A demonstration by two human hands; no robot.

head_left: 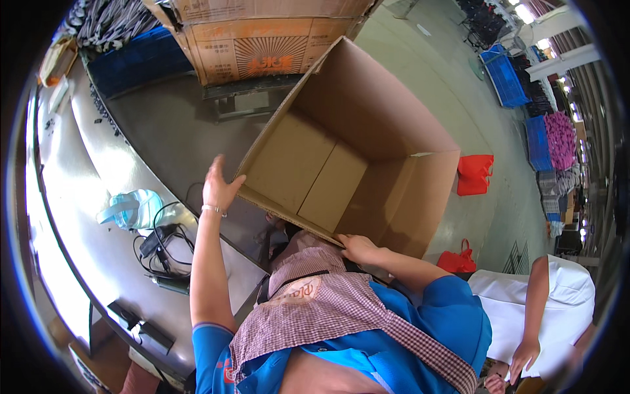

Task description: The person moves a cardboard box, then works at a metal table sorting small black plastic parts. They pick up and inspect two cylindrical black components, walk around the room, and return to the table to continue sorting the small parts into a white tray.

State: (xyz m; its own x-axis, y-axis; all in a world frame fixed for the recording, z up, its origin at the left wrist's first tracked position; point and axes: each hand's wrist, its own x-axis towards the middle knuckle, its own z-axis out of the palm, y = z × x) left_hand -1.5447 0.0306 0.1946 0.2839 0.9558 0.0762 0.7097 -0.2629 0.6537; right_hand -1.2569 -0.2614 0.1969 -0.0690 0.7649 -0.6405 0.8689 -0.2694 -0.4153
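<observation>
Centre of frame: one open, bare cardboard carton (394,98), tilted, its mouth toward the wearer, nothing visible inside. Right hand (359,248) curled over the near rim, fingers closed on the board. Left hand (222,189) wide open, fingers spread, thumb against the carton's left corner; no grip that I can see.

Step, as I judge it: handling or turning the carton. Next move seems to call for a firmer left hold to match the right, keeping the carton level.

Count. Cartons: the one in hand, plus at least one printed carton (272,56), top of frame; can't tell whether it is a stack. Red bags: two, one right of centre (474,175), one lower (457,261). Blue crates, right edge: two clear, upper (504,77) and lower (538,143). Turquoise jug (139,209): one, left, on the metal-topped table (98,148). Co-worker in white (564,289): one, lower right.
</observation>
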